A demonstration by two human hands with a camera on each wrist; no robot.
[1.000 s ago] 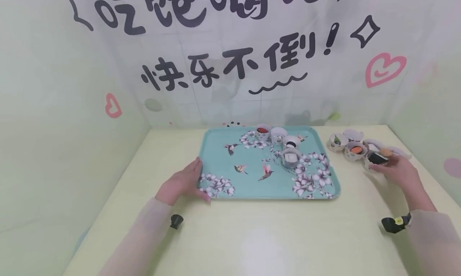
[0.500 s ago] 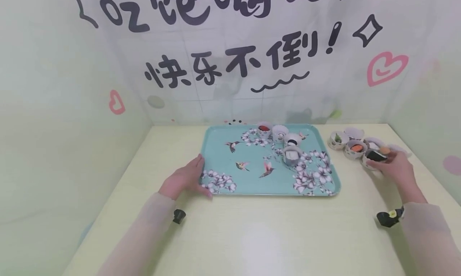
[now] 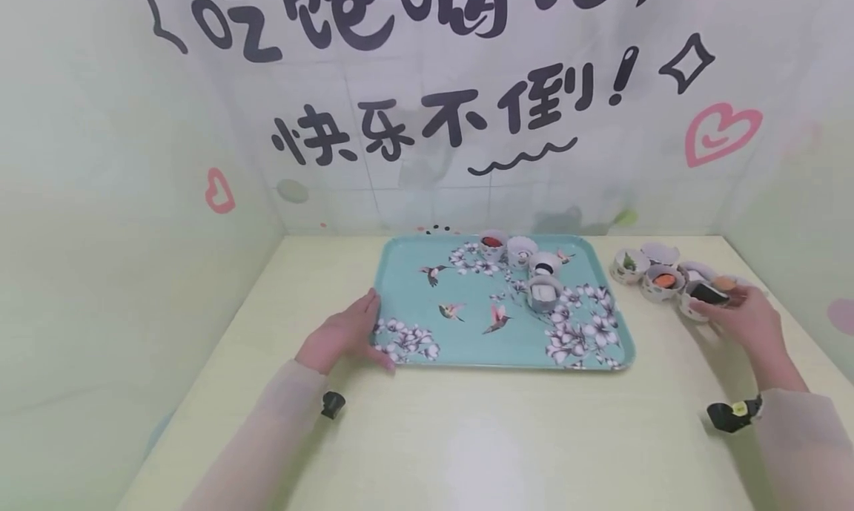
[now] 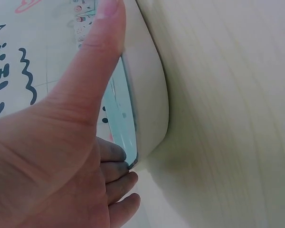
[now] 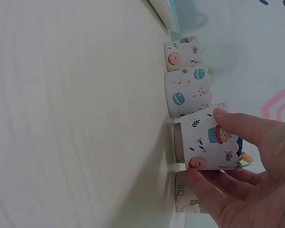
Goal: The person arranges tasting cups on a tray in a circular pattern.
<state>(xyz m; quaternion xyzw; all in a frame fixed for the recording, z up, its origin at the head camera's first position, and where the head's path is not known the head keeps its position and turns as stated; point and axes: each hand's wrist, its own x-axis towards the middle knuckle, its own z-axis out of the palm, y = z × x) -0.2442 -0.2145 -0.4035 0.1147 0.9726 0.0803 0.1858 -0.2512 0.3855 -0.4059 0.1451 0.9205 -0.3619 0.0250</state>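
Observation:
At the right of the head view, my right hand (image 3: 750, 322) pinches a small printed paper cup (image 5: 211, 138) between thumb and fingers. The cup holds a flat dark piece (image 3: 709, 294) and something orange-brown (image 3: 724, 282). In the right wrist view its base looks slightly raised off the table. My left hand (image 3: 343, 333) rests at the near left corner of a teal tray (image 3: 467, 351) printed with birds and flowers. Its thumb lies straight along the front rim; the other fingers touch the left side. Several paper cups stand on the tray, one with a white piece (image 3: 543, 293).
Beside the held cup stand more paper cups on the pale table (image 3: 480, 437), one with an orange piece (image 3: 665, 281) and one with something green (image 3: 629, 263). A decorated wall sheet (image 3: 427, 177) rises along the back edge.
The head view has shifted slightly. Held by my right hand, the cup has moved a little to the right of its neighbour. My left hand stays at the tray's corner.

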